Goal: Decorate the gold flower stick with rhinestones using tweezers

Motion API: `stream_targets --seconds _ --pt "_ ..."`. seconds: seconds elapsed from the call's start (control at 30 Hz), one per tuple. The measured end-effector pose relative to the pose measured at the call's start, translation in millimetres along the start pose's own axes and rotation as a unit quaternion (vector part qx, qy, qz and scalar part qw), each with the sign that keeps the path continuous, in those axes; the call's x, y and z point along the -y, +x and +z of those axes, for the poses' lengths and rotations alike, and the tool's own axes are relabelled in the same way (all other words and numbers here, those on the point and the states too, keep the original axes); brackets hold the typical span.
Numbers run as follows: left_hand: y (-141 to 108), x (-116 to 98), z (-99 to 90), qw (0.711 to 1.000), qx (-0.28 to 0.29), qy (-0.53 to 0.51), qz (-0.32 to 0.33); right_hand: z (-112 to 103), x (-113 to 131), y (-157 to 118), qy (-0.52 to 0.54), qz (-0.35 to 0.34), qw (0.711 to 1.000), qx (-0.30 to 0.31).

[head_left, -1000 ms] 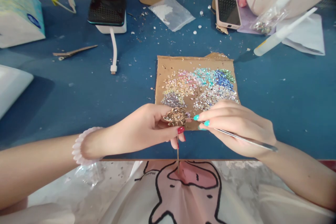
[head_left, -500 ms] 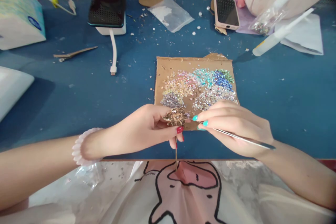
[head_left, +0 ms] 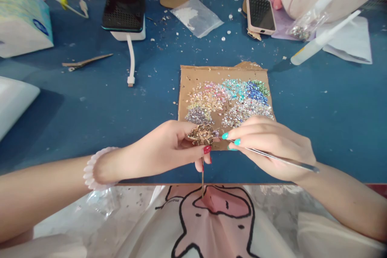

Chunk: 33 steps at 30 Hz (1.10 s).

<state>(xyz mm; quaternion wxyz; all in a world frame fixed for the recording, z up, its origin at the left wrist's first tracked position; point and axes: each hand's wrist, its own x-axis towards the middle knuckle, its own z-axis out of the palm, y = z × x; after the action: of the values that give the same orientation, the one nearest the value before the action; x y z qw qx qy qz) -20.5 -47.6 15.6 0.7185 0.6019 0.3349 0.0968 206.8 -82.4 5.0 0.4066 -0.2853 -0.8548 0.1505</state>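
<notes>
My left hand (head_left: pixel 172 149) is closed around a gold flower-shaped ornament (head_left: pixel 202 134) on a thin stick (head_left: pixel 202 179) that points down toward my lap. In my right hand (head_left: pixel 269 145) is a slim metal tool (head_left: pixel 281 159), pinched near its front end, with the tip just right of the ornament. Whether the tip touches the ornament is too small to tell. Beyond both hands lies a cardboard piece (head_left: pixel 187 73), partly covered by them, bearing small gems (head_left: pixel 234 90) grouped by colour: yellow, pink, turquoise, blue, green, grey and clear.
At the back are a black phone (head_left: pixel 124 4) on a white stand, a clear plastic bag (head_left: pixel 198 17), a pale-cased phone (head_left: pixel 261 14) and a glue bottle (head_left: pixel 323 39). A metal clip (head_left: pixel 86 62) lies left, near a tissue pack (head_left: pixel 26 22).
The metal tool and my right fingertips have shifted very slightly to the right. My left hand and the ornament look unchanged.
</notes>
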Motion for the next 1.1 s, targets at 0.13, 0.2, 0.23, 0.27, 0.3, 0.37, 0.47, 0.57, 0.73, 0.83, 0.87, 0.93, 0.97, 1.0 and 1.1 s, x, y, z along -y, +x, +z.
stream_targets --seconds 0.13,0.2,0.23,0.27,0.3,0.37,0.47,0.57,0.73,0.83,0.87,0.93,0.97,1.0,1.1 --pt "0.4 -0.3 0.1 1.0 0.004 0.004 -0.002 -0.4 -0.1 -0.7 -0.011 -0.003 1.0 0.002" --pt "0.2 0.0 0.2 1.0 0.003 0.001 0.0 -0.7 -0.7 -0.7 -0.011 -0.007 1.0 0.004" --pt "0.0 0.2 0.2 1.0 0.003 -0.001 0.002 -0.8 -1.0 -0.7 -0.008 -0.01 1.0 0.004" --pt "-0.1 0.6 0.1 1.0 0.003 -0.004 0.005 -0.8 -1.3 -0.7 -0.005 -0.012 1.0 0.004" --pt "-0.3 0.9 0.0 1.0 0.003 -0.005 0.008 -0.7 -1.6 -0.7 -0.004 -0.012 1.0 0.005" --pt "-0.3 1.7 -0.3 1.0 0.004 -0.004 0.012 -0.5 -2.0 -0.9 -0.003 -0.011 1.0 0.004" --pt "0.2 2.6 -0.4 1.0 0.007 0.0 0.016 -0.5 -1.7 -1.2 -0.007 -0.006 1.0 0.008" --pt "0.9 2.5 -0.3 1.0 0.008 0.001 0.013 -0.7 -1.3 -1.2 -0.007 -0.003 1.0 0.011" --pt "1.3 0.6 -0.1 1.0 0.01 0.008 0.007 -0.6 -1.6 -1.8 0.001 -0.005 1.0 0.009" --pt "1.2 -0.1 0.2 1.0 0.008 0.009 0.009 -0.4 -2.1 -2.8 0.002 -0.005 1.0 0.006" --pt "1.1 -0.2 0.2 1.0 0.007 0.01 0.008 -0.4 -2.2 -3.1 0.0 -0.005 1.0 0.005" --pt "0.9 -0.2 0.2 1.0 0.006 0.012 0.005 -0.3 -2.3 -3.5 -0.004 -0.003 1.0 0.007" --pt "0.7 -0.1 0.1 1.0 0.006 0.013 0.005 -0.3 -2.3 -3.6 -0.006 -0.004 1.0 0.006" --pt "0.7 0.0 0.0 1.0 0.007 0.014 0.006 -0.3 -2.3 -3.8 -0.006 -0.004 1.0 0.006" --pt "1.1 0.5 -0.2 1.0 0.008 0.014 0.008 0.0 -2.2 -4.1 -0.003 -0.008 1.0 0.007"
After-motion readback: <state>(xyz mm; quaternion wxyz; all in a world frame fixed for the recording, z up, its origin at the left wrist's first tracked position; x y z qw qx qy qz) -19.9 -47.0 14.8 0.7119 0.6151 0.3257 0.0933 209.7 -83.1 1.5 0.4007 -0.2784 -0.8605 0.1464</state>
